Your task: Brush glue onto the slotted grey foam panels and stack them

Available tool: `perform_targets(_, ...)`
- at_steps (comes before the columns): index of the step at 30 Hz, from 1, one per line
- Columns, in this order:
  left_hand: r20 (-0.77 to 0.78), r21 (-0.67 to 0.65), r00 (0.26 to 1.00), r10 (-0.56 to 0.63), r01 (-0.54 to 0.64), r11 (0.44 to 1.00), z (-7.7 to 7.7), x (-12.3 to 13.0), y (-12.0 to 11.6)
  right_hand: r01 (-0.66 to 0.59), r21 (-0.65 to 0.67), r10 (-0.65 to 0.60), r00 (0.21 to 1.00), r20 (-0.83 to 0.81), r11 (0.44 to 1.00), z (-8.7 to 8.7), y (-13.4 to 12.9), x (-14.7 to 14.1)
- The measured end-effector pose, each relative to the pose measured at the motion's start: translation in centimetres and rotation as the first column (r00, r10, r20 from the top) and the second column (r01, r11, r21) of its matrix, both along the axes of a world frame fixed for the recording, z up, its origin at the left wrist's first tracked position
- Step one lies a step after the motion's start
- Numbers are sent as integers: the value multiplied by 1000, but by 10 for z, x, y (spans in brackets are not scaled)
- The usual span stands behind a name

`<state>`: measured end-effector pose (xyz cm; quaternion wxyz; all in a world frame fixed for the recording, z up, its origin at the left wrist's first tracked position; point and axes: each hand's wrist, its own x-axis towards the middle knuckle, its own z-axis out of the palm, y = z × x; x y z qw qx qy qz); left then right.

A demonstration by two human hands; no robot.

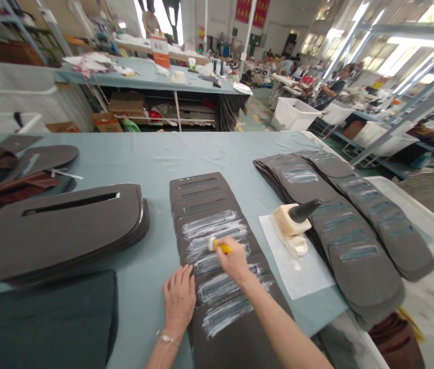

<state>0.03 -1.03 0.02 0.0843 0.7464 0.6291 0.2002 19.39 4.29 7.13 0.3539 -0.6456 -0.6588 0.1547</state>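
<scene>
My right hand (233, 259) grips a small brush (220, 246) with a yellow handle and pale head, held over a row of overlapping dark grey panels (235, 338). White, glue-like streaks lie around the narrow slots of several panels; the farthest slots look uncoated. Along the row's left edge rests my left hand (180, 297), its fingers stretched out and touching the panel edges. Right of the row, a cream block-shaped container (286, 221) with a black cone on it stands on a white sheet (309, 279). White paste shows at its front.
More coated panels (370, 277) overlap in rows on the right. To the left are a stack of slotted panels (86, 225), dark green material (47, 318) and brown fabric (28, 189). Another worktable (143, 77) stands beyond, with white bins (293, 114) and people farther back.
</scene>
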Motion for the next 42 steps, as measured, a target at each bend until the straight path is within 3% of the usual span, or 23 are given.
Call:
perform_targets(2, -1, 7, 1000, -5, 5, 1000, -2, 0, 0, -106, -52, 103, 993, -62, 993, -8, -4, -8)
perform_targets(4, 4, 13, 1000, -1, 1, 1000, -4, 0, 0, -5, -92, -2, 996, -86, 996, -15, -3, 14)
perform_targets(6, 16, 11, 1000, 7, -7, 1000, -6, 1, 0, 191, -98, -197, 978, -62, 977, -18, 1, 55)
perform_targets(8, 33, 5, 999, 20, -20, 1000, -7, 2, 0, 309, -84, -310, 951, 5, 947, -18, 7, 93)
perform_targets(10, 56, -8, 998, 32, -31, 999, -5, 3, 0, 326, -66, -319, 943, 95, 943, -15, 12, 112)
perform_targets(12, 98, -38, 994, 43, -39, 999, -2, 0, 2, 300, -53, -288, 943, 167, 952, -12, 14, 114)
perform_targets(15, 224, -104, 972, 70, -48, 993, 4, -9, 4, 312, -64, -299, 940, 167, 948, -6, 7, 99)
perform_targets(18, 300, -100, 948, 110, -84, 991, 9, -17, -5, 314, -66, -311, 949, 51, 947, 2, -10, 67)
perform_targets(20, 265, -80, 960, 92, -73, 994, 10, -17, -18, 206, -67, -210, 976, -53, 976, 4, -25, 37)
perform_targets(22, 201, -77, 979, 37, -22, 997, 10, -12, -33, 14, -77, -26, 989, -149, 997, 2, -37, 3)
perform_targets(25, 118, -73, 993, -6, 15, 997, 9, -3, -49, -179, -85, 158, 964, -213, 980, -4, -44, -31)
perform_targets(30, 57, -48, 998, 9, -6, 999, 9, 2, -51, -2, -93, 1, 1000, -16, 996, -4, -42, -49)
perform_targets(33, 45, -14, 999, 7, -6, 1000, 8, 1, -50, -120, -57, 121, 993, 5, 991, -3, -49, -58)
perform_targets(36, 41, 23, 999, -4, 3, 1000, 6, 0, -49, -171, -73, 168, 985, -38, 983, -9, -50, -36)
perform_targets(39, 48, 44, 999, -8, 6, 999, 3, 0, -49, 57, -114, -60, 998, -24, 992, -11, -45, 26)
perform_targets(42, 61, 45, 998, 0, -3, 999, 1, 1, -49, 265, -82, -258, 962, 89, 961, -6, -42, 80)
